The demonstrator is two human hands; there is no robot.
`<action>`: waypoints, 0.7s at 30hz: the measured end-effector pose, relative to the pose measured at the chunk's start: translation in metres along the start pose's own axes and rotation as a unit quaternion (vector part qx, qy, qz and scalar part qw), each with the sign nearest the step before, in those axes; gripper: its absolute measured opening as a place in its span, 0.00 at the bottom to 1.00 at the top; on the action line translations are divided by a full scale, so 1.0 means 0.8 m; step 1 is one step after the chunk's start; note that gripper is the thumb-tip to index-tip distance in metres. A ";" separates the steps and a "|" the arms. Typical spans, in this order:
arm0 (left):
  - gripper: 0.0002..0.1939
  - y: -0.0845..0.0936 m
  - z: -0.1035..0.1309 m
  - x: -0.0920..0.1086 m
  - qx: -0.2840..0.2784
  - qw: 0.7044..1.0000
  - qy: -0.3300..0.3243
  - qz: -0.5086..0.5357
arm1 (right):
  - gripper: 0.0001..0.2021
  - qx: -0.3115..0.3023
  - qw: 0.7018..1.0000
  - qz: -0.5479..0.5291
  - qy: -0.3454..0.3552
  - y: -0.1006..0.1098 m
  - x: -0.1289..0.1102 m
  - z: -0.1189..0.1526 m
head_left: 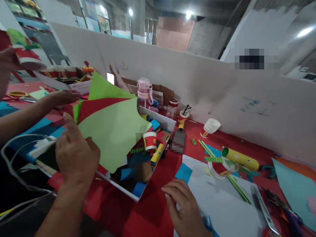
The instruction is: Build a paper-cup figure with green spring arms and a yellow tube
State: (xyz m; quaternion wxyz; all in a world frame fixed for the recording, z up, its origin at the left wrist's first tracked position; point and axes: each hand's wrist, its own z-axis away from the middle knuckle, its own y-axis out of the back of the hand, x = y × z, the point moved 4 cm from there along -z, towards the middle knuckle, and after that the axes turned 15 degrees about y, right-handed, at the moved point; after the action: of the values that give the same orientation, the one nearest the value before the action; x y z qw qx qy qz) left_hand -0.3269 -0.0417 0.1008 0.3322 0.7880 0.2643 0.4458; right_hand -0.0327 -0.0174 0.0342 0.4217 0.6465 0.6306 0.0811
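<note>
My left hand is at the left edge of a stack of coloured paper sheets, pale green in front, red and brighter green behind. Its thumb lies over the front sheet and the index finger points up along the edge; the other fingers are partly hidden. The stack tilts over a shallow white box holding a red-and-white paper cup, a yellow paper tube and blue paper pieces. Loosely curled and holding nothing, my right hand rests by a white sheet, below a blue paper square.
A co-worker's forearm reaches in from the left; another hand there holds a decorated cup. Rightward are a cup with green strips, a yellow tube, a utility knife and scissors. A pink bottle stands behind.
</note>
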 end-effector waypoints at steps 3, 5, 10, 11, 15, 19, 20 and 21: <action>0.40 0.016 0.007 0.021 0.071 0.995 -0.065 -0.001 | 0.13 0.001 1.000 0.020 0.009 0.005 0.006 0.016; 0.33 0.015 0.009 0.048 0.052 0.988 -0.142 -0.028 | 0.13 0.001 0.999 0.036 0.012 0.005 0.010 0.024; 0.25 -0.058 0.021 0.126 -0.333 0.855 -0.329 -0.223 | 0.13 0.001 0.999 0.030 0.021 -0.006 0.021 0.033; 0.22 -0.075 0.023 0.140 -0.363 0.835 -0.339 -0.236 | 0.13 0.005 0.999 0.026 0.027 -0.008 0.023 0.035; 0.17 -0.145 0.024 0.193 -0.376 0.821 -0.354 -0.242 | 0.13 0.016 0.999 0.028 0.043 -0.016 0.030 0.045; 0.17 -0.202 0.035 0.232 -0.381 0.815 -0.372 -0.230 | 0.14 0.002 0.996 0.061 0.069 -0.024 0.034 0.053; 0.19 -0.214 0.039 0.241 -0.386 0.809 -0.380 -0.227 | 0.13 -0.002 0.994 0.072 0.079 -0.026 0.034 0.055; 0.19 -0.224 0.043 0.249 -0.395 0.800 -0.390 -0.226 | 0.12 -0.004 0.993 0.083 0.088 -0.028 0.035 0.056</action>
State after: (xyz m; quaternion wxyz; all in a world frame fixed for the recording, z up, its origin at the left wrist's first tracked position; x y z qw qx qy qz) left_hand -0.2262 0.2048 0.0565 0.7812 0.6136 0.0833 0.0788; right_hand -0.0158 -0.0160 -0.0203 0.3589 0.6852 0.6092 0.1747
